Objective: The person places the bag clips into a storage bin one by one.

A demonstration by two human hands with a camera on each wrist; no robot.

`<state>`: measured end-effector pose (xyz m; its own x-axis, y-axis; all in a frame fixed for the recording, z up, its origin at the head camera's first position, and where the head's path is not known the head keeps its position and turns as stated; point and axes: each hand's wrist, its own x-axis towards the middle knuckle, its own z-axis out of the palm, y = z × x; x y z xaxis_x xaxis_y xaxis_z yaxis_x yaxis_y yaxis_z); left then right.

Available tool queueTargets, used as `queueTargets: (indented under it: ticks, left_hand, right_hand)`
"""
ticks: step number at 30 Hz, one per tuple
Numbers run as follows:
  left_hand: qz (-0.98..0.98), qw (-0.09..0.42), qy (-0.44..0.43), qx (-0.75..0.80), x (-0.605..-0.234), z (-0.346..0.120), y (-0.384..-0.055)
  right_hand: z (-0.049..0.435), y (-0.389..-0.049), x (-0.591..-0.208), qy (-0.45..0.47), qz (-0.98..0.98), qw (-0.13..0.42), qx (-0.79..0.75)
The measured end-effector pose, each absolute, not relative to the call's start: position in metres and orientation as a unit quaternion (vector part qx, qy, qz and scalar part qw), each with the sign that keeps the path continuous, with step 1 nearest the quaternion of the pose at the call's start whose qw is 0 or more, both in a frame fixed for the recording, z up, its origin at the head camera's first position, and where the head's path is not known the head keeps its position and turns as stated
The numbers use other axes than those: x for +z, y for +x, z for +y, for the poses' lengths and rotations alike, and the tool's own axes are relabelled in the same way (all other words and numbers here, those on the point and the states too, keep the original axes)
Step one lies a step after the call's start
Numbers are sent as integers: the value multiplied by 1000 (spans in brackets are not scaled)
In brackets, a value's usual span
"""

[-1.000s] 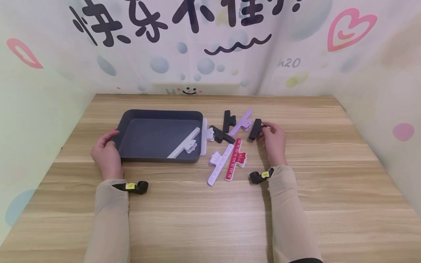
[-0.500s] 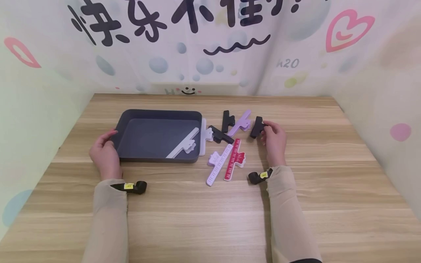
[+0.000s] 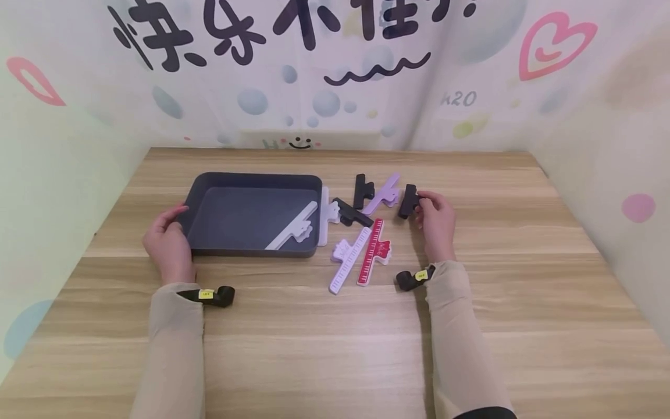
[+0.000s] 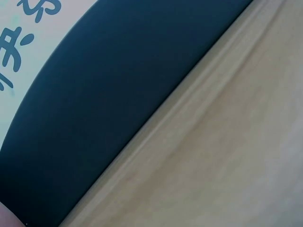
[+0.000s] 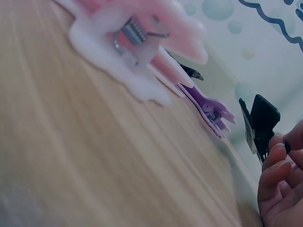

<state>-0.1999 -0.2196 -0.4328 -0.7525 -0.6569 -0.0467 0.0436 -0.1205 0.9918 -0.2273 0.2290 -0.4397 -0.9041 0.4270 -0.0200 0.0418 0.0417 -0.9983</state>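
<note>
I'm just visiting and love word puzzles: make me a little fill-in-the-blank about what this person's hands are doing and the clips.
The right hand pinches a clip whose colour is ____.
Another clip lies inside the tray, and its colour is ____.
The tray is touched by the person's ____ hand.
In the head view, the number of red clips is ____.

Missing words: black; white; left; one.

Left of centre, a tray (image 3: 251, 253) stands on the table (image 3: 319, 349) with one clip (image 3: 293, 227) inside; more clips (image 3: 349, 260) lie right of it, between tray and right hand (image 3: 438, 227).
</note>
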Motion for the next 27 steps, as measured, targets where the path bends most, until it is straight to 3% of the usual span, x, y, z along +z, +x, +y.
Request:
queueTargets:
  ticks: [27]
  left_hand:
    - [-612, 250, 253, -707, -429, -216, -199]
  right_hand:
    - [238, -238, -441, -166, -696, 138, 685]
